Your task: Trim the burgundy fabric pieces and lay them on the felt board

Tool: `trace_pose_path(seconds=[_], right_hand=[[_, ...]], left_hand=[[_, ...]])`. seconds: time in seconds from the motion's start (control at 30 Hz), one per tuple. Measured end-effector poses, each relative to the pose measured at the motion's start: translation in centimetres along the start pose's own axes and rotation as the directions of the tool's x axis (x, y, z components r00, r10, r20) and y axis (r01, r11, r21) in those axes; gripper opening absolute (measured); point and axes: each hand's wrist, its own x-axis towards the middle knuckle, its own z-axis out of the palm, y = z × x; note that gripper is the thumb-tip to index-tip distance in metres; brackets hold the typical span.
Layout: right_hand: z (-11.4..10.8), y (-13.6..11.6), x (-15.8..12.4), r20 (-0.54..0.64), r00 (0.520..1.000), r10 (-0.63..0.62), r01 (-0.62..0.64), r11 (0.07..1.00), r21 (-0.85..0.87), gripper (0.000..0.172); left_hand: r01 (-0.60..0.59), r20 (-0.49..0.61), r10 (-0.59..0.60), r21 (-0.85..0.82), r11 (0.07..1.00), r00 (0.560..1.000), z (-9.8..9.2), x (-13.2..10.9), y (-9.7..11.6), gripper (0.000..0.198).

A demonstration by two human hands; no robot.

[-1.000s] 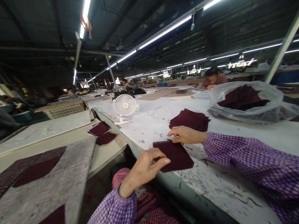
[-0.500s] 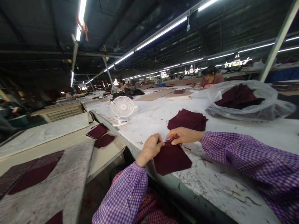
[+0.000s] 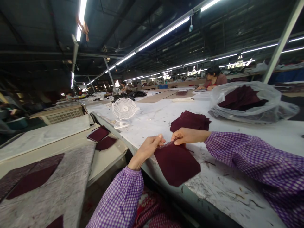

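A maroon fabric piece [image 3: 178, 163] with cut corners hangs partly over the front edge of the white table. My left hand [image 3: 150, 146] pinches its far left corner between thumb and fingers. Along the same far edge, my right hand [image 3: 186, 136] is closed on the cloth, a short way to the right. A narrow strip of that edge looks turned up between the two hands. Just behind my right hand lies a fanned stack of maroon fabric pieces [image 3: 190, 121].
A clear plastic bag [image 3: 256, 117] of maroon pieces stands at the right. A small white fan [image 3: 123, 109] sits at the table's left edge. More maroon pieces [image 3: 105, 143] lie on the lower table at left. Across the table a person [image 3: 215, 79] leans over work.
My hands have moved apart along the fabric's far edge, the left one going left. The piece now lies flatter and reaches further toward me and over the table edge.
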Motion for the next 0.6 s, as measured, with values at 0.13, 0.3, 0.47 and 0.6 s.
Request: trace_pose_path(seconds=[0.13, 0.3, 0.47, 0.6], right_hand=[[0.4, 1.2, 0.6, -0.044, 0.999, -0.015, 0.011, 0.997, -0.082, 0.026], [-1.3, 2.2, -0.2, -0.03, 0.999, 0.01, -0.015, 0.987, -0.162, 0.03], [-2.7, 2.9, -0.8, -0.131, 0.981, -0.14, 0.075, 0.908, -0.411, 0.028], [-1.7, 2.3, -0.3, -0.071, 0.957, -0.28, 0.175, 0.757, -0.63, 0.02]], left_hand=[[-0.007, -0.055, 0.031, 0.39, 0.921, 0.998, 2.1, 1.1, -0.5, 0.025], [-0.074, -0.096, 0.168, 0.617, 0.784, 0.981, 4.2, 1.5, -1.2, 0.019], [-0.112, -0.048, 0.198, 0.683, 0.722, 0.979, 4.2, 1.1, -1.2, 0.021], [-0.126, -0.047, 0.222, 0.701, 0.702, 0.974, 4.2, 1.0, -1.2, 0.022]])
